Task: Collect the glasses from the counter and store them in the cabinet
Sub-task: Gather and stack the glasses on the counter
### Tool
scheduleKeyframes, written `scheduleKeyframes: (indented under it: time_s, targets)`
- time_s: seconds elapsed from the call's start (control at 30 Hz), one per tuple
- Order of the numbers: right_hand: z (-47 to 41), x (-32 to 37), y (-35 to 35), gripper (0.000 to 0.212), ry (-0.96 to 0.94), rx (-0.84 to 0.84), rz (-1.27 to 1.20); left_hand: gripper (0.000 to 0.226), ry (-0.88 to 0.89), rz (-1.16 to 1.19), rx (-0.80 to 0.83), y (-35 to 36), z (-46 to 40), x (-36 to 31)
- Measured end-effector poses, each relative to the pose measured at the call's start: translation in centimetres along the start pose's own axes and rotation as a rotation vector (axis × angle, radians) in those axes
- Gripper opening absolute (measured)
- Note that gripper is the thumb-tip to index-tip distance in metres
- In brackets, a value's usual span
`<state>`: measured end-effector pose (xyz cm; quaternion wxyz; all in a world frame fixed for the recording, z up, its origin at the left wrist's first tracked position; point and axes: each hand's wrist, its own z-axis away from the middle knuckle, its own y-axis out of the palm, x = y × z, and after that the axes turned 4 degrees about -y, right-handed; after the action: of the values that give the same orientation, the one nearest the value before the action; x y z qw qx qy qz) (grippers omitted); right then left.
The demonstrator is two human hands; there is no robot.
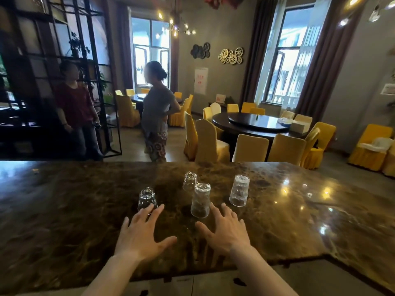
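Glasses (147, 199), four upturned on the marble counter (64, 210), ungripped beyond spread, empty left hand (142, 236) and right hand (226, 229): best grasped low around the sides, one per hand, lifted straight.

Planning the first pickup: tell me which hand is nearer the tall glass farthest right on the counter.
Right. The right hand lies just left of and below the tall glass; the left hand is farther left, by the short glass.

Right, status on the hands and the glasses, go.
Left hand and right hand open, fingers spread, holding nothing. Four glasses upside down on marble counter, none collected. Nothing blocking the reach.
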<state>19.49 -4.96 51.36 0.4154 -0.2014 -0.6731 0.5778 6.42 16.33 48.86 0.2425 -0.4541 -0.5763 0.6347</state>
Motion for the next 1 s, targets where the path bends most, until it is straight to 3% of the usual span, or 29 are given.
scheduleKeyframes:
  time_s: [0.2,0.4,0.53,0.7,0.87,1.0]
  targets:
    - [-8.7,-0.6,0.2,0.094,-0.181,-0.044,0.144,0.1,-0.038,-0.115,-0.027,0.2,-7.0,-0.1]
    - [-17.0,-1.2,-0.5,0.104,-0.449,0.031,0.365,0.106,-0.105,-0.289,0.103,-0.2,-13.2,0.5]
    - [-19.9,-1.0,0.1,0.086,-0.568,0.183,0.57,0.116,-0.078,-0.482,0.263,0.0,-16.4,1.1]
    - [-20.9,-0.4,1.2,0.063,-0.626,0.18,0.804,0.106,0.047,-0.685,0.417,0.7,-19.7,2.0]
    - [-21.2,0.7,2.1,0.047,-0.648,0.172,1.079,0.077,0.209,-0.82,0.361,1.8,-21.0,2.9]
    - [-21.5,1.2,2.5,0.037,-0.685,0.172,1.139,0.071,0.259,-0.793,0.323,1.5,-21.9,3.0]
